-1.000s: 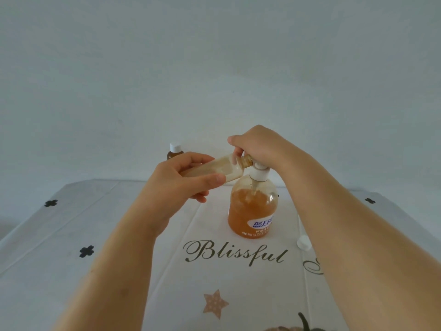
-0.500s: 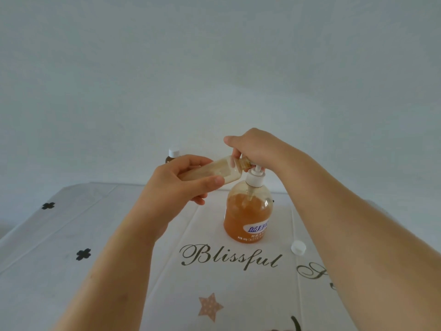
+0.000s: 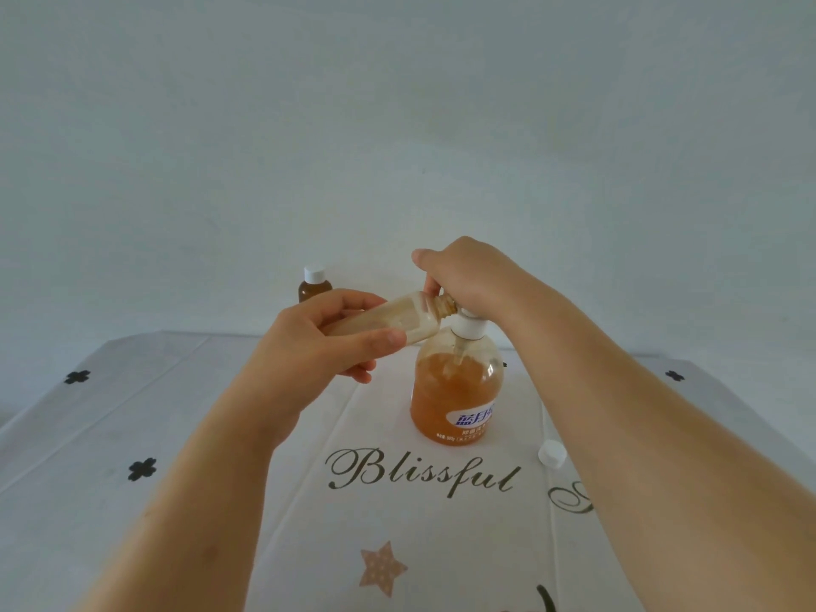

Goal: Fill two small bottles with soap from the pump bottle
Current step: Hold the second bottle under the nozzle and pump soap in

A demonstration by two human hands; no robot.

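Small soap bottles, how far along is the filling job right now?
Apparently done: the brown capped small bottle stands at the back. In hand: the left hand holds the clear small plastic bottle, partly filled, mouth at the nozzle of the orange pump bottle, while the right hand grips its top. Left: finish filling, then fit the loose white cap.

A clear, glossy plastic pump bottle (image 3: 457, 390) stands on the matt, creased bench cloth (image 3: 212, 435). The small bottle (image 3: 397, 321) is translucent plastic, its inside smeared cloudy.
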